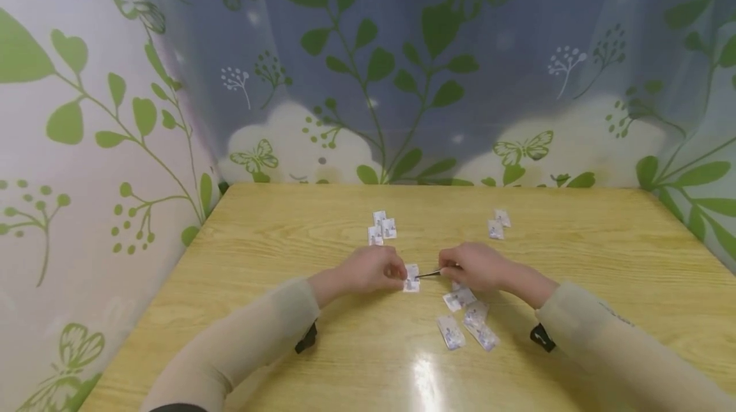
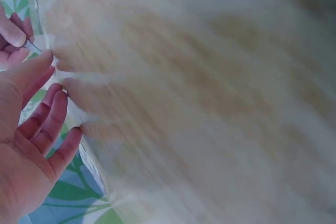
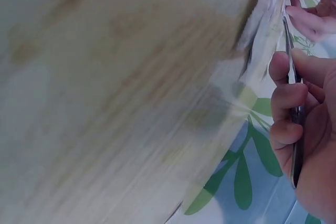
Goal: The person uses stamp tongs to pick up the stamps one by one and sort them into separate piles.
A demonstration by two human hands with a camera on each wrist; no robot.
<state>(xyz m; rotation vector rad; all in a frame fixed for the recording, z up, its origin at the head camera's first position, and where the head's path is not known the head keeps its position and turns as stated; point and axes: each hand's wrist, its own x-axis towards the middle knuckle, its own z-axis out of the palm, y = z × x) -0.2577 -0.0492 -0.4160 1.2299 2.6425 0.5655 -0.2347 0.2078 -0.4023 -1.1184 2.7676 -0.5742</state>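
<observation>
Though partial overhead, right-wrist view: full-length tweezers (image 3: pixel 297 153)

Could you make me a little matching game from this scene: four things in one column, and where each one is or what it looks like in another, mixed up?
Things
1. Slim metal tool
2. Left hand
3. Table
4. Pair of packets

Places and looks
A. Toward the far edge, on the right-hand side
B. Held in the right hand
C. Yellowish, with wood grain
D. At the left edge of a small packet between the hands

Right pairs: 1-B, 2-D, 3-C, 4-A
</observation>
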